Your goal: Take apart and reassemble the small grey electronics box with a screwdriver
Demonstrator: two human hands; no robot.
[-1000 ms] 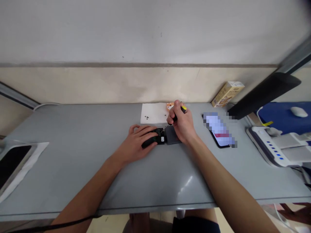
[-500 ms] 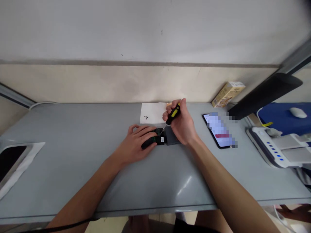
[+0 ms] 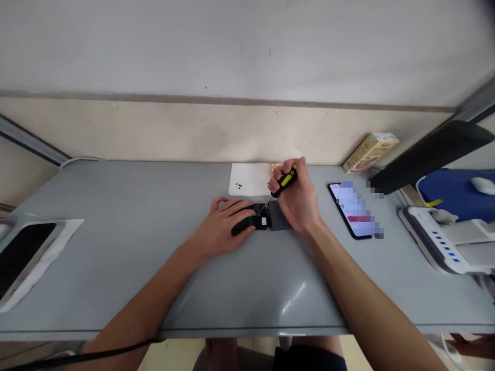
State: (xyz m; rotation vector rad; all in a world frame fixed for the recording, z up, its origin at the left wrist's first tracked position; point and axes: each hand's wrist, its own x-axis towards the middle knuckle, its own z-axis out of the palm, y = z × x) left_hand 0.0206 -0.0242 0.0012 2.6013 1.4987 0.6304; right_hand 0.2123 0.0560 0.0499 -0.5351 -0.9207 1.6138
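My right hand (image 3: 299, 201) is closed around a screwdriver (image 3: 286, 179) with a black and yellow handle. Its thin shaft slants down to the left, and the tip meets a small black device (image 3: 258, 222) with green circuit-board parts and a white sticker. I cannot tell whether the tip sits in a screw. From the left, my left hand (image 3: 222, 226) grips the device, fingers over the top edge and thumb along the near side. A dark grey flat block (image 3: 277, 217) lies against the device's right side, partly hidden by my right hand.
Several tiny dark screw-like bits (image 3: 238, 185) rest on a white paper (image 3: 249, 178) by the wall. To the right are a lit phone (image 3: 353, 211), a carton (image 3: 370, 153), a black monitor-like bar (image 3: 433, 157) and a white power strip (image 3: 436, 239). A tablet-like device (image 3: 27, 252) lies left.
The whole view has shifted slightly, so things appear a little further right. Both hands keep their grips, and the screwdriver stays on the device.
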